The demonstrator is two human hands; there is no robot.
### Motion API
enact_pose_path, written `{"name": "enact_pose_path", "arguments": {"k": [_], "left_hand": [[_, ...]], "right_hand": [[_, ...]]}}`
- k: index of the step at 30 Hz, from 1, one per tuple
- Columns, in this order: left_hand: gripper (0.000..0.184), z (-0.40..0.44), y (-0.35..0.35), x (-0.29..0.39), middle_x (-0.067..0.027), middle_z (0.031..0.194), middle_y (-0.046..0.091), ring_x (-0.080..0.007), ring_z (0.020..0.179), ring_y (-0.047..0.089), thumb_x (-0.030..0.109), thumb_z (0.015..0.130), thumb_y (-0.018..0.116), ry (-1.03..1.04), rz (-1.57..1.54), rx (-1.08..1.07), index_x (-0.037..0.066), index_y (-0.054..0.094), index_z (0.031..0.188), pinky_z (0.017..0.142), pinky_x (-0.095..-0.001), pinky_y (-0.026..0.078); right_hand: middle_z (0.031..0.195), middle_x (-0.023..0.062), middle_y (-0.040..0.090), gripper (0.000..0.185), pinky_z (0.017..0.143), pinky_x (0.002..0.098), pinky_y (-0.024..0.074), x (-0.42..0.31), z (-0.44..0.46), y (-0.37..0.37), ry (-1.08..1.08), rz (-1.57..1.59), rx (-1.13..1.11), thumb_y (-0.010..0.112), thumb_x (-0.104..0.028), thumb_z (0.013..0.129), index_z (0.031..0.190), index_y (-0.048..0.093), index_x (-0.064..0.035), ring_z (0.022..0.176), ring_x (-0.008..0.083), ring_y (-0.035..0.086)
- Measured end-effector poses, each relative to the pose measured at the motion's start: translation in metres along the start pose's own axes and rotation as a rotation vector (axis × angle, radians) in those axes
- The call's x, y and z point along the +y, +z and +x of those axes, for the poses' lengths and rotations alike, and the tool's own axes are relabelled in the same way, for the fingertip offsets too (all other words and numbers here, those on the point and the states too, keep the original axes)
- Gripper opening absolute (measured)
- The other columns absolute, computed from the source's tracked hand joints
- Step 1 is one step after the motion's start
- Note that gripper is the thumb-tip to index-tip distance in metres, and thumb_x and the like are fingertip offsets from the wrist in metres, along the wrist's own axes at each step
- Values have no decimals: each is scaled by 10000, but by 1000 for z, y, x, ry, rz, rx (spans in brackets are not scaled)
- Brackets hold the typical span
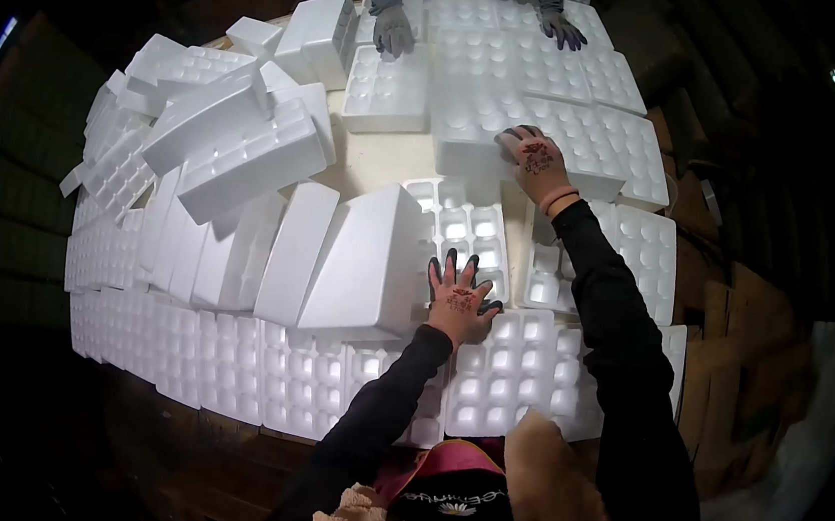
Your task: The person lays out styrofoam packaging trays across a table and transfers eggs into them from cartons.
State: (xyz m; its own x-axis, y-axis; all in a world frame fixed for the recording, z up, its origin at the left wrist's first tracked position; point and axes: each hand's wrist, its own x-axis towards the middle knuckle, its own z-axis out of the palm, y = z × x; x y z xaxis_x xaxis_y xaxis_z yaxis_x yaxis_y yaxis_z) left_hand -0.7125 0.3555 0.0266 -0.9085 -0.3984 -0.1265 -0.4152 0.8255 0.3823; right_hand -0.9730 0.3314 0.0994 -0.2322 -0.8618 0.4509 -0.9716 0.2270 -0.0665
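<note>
My left hand (458,303), in a pink glove with dark fingertips, lies with fingers spread on a white foam tray with square hollows (455,222). My right hand (539,164), gloved the same way, rests on the near edge of a white foam block with rounded bumps (477,116). Its fingers reach forward over the top and are not wrapped round anything. Left of my left hand, a smooth-sided foam block (362,260) leans on its side. Another hollowed foam tray (501,369) lies just below that hand.
Loose foam trays (247,154) are heaped at the left. A row of trays (217,362) lines the near table edge. Across the table, a co-worker's gloved hands (393,31) touch trays. Cardboard (746,342) stands at the right.
</note>
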Motion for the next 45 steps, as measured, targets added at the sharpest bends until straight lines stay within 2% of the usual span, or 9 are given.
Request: {"name": "enact_pose_path", "arguments": {"k": [6, 19, 22, 25, 32, 37, 40, 43, 45], "left_hand": [[347, 1, 19, -7, -124, 1449, 385, -344, 1369, 303, 429, 830, 646, 84, -106, -8, 163, 698, 1048, 1115, -642, 93], [531, -6, 38, -4, -115, 1473, 362, -335, 1385, 292, 444, 848, 615, 180, -48, -13, 187, 528, 1305, 1124, -613, 129], [595, -31, -9, 3, -120, 1488, 339, -357, 1408, 249, 388, 840, 638, 382, -85, 162, 179, 468, 1370, 1145, -576, 135], [712, -87, -110, -9, -195, 1474, 303, -481, 1364, 214, 458, 777, 687, 19, 143, 311, 281, 430, 1418, 1104, -651, 139], [630, -107, -99, -74, -159, 1361, 478, -387, 1199, 494, 280, 796, 707, -58, 151, 394, 135, 469, 1361, 987, -452, 415], [567, -120, -164, -74, -161, 1275, 541, -360, 1110, 557, 246, 832, 672, -169, -450, 510, 73, 465, 1331, 916, -421, 464], [580, -137, -173, -131, -156, 1318, 503, -375, 1235, 445, 256, 849, 648, -123, -14, 821, 87, 442, 1363, 1048, -482, 337], [633, -161, -135, -163, -118, 1289, 519, -350, 1188, 468, 372, 771, 709, -603, 285, 469, 106, 515, 1312, 1021, -457, 360], [625, -161, -111, -176, -100, 1221, 552, -306, 1152, 489, 416, 738, 729, -583, 63, 405, 107, 557, 1253, 991, -444, 380]], "right_hand": [[1011, 35, 615, 212, 797, 377, 475, -15, -11, 68, 31, -248, -112, 575, -106, 781, 981, 625, -153, 1037, 251, 564], [1163, 46, 606, 295, 944, 462, 383, -26, -33, 81, 132, -246, -387, 555, -157, 839, 1127, 617, -179, 1139, 262, 532], [1162, 77, 618, 343, 947, 439, 406, -38, -47, 50, 234, -35, -106, 584, -134, 835, 1177, 597, -137, 1110, 271, 560], [1112, 111, 648, 372, 881, 380, 478, -70, -79, -2, 433, 447, 120, 622, -103, 830, 1198, 581, -71, 1034, 279, 616], [1398, 105, 455, 873, 1009, 366, 417, -206, -152, -17, 763, 1768, -268, 749, -129, 749, 1480, 277, -61, 1259, 208, 468], [1355, 120, 503, 886, 1001, 322, 419, -267, -109, -23, 628, 1608, -45, 746, -53, 697, 1465, 304, -27, 1220, 203, 502], [1304, 162, 531, 834, 969, 371, 458, -274, -84, -36, 423, 1124, 61, 756, -68, 713, 1436, 343, -18, 1178, 285, 535], [1242, 154, 541, 861, 981, 440, 396, -269, -69, -39, 175, 669, 45, 805, -252, 681, 1406, 386, -52, 1134, 340, 506], [1182, 127, 559, 837, 931, 437, 401, -268, -68, -34, 165, 566, 18, 796, -337, 679, 1379, 420, -75, 1094, 317, 519]]}}
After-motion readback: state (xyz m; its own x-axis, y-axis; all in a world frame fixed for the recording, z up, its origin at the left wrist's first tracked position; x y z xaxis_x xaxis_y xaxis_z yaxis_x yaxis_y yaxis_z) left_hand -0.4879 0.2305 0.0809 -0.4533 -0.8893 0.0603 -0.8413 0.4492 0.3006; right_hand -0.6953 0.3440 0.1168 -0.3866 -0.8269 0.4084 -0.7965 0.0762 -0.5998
